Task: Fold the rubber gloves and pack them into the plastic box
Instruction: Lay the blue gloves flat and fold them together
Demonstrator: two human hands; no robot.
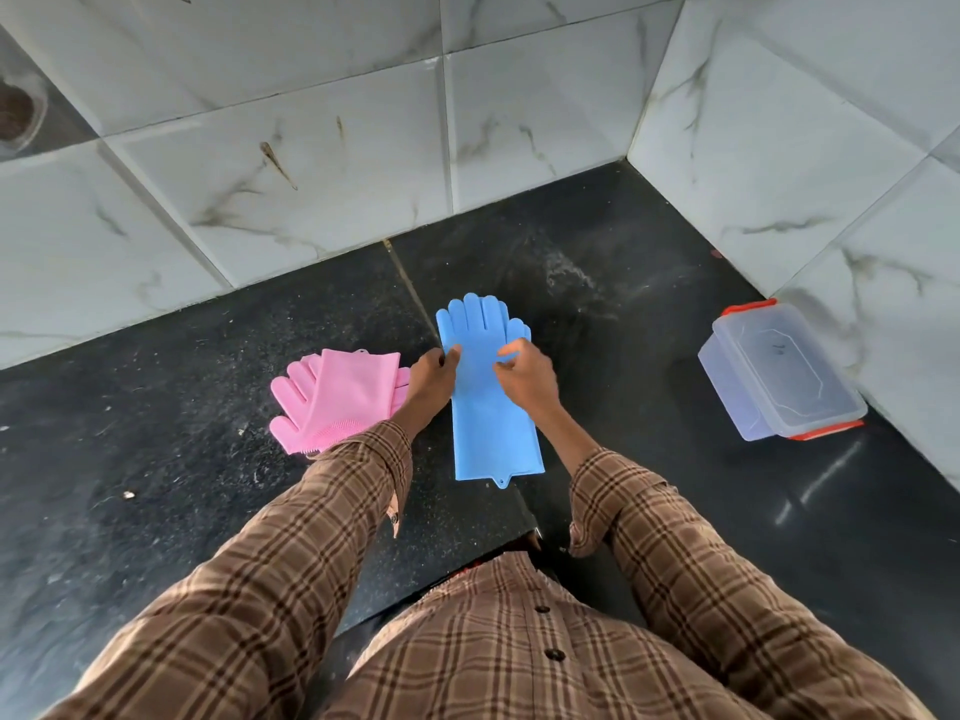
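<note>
A blue rubber glove (491, 423) lies flat on the black counter, fingers pointing to the wall, cuff towards me. My left hand (434, 379) pinches its left edge near the palm. My right hand (524, 376) grips its right side by the thumb. Whether a second blue glove lies under it I cannot tell. To the left lie pink rubber gloves (337, 397), folded over, fingers pointing left, partly under my left wrist. A clear plastic box (779, 374) with red latches, lid on, stands at the right by the wall.
The black stone counter (182, 485) meets white marble-tiled walls (311, 163) at the back and right, forming a corner. The counter's front edge runs just before my body. A drain (18, 114) shows at the far top left.
</note>
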